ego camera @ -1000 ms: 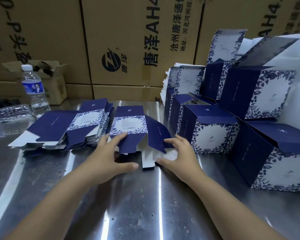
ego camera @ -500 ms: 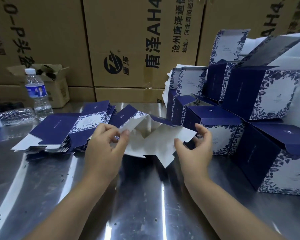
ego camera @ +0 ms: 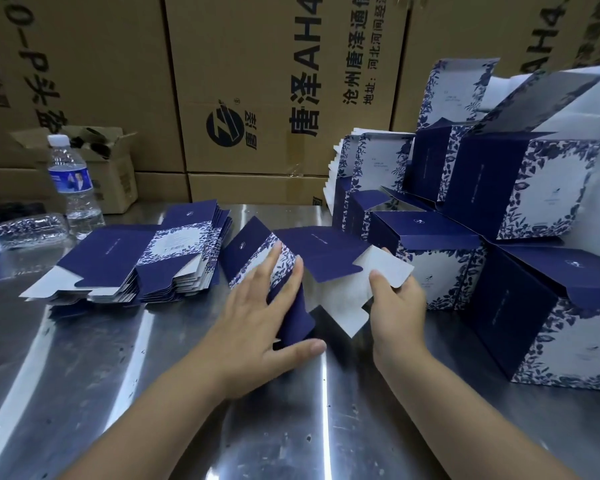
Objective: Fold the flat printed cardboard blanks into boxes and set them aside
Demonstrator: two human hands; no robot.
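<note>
Two hands: both on one blank (ego camera: 326,261), mid tabletop (ego camera: 153,393), between the flat stack (ego camera: 146,261) and the finished boxes (ego camera: 548,306).
Left hand (ego camera: 257,327): fingers straight, pressing the leaf-printed panel; thumb stretched out below the navy flap.
Right hand (ego camera: 399,306): thumb and fingers pinch the white flap.
Change: a second ago the blank lay flat; then it was lifted, white inside showing; now it is navy-side up and partly opened.
Meaning: squaring-up seems begun; flaps hang loose, none tucked yet.
</note>
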